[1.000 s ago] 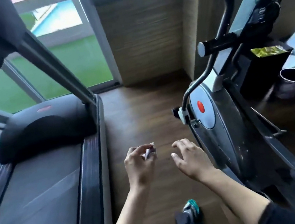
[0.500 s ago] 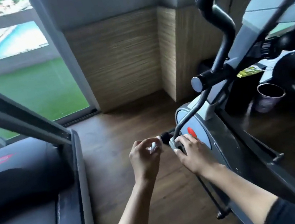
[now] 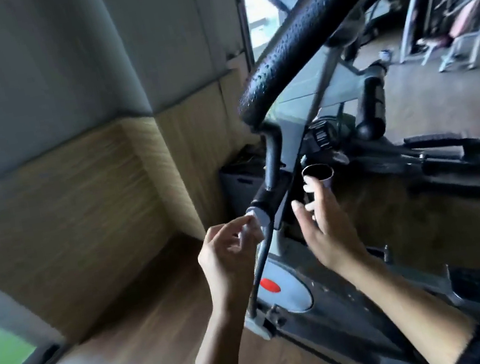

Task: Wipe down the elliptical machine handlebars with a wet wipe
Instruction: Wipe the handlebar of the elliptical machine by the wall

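Observation:
The elliptical machine (image 3: 286,298) fills the right half of the view. Its thick black textured handlebar (image 3: 298,41) slants up to the top right. A shorter fixed grip with a grey end cap (image 3: 258,212) sticks out toward me. My left hand (image 3: 229,256) pinches a small white wet wipe (image 3: 248,232) right beside that end cap. To the right of the post, my right hand (image 3: 325,224) is raised with straight spread fingers and holds nothing. The picture is blurred by motion.
A dark cup (image 3: 318,173) sits behind my right hand. A black bin (image 3: 241,186) stands in the corner against the wood-panelled wall (image 3: 78,209). The elliptical's foot rail (image 3: 466,156) and other gym frames (image 3: 454,28) lie to the right. Wooden floor (image 3: 135,358) spreads at lower left.
The view has swung right and up, so the treadmill has left the picture. Both hands have risen from the flywheel housing to the fixed grip. My right hand has opened wider.

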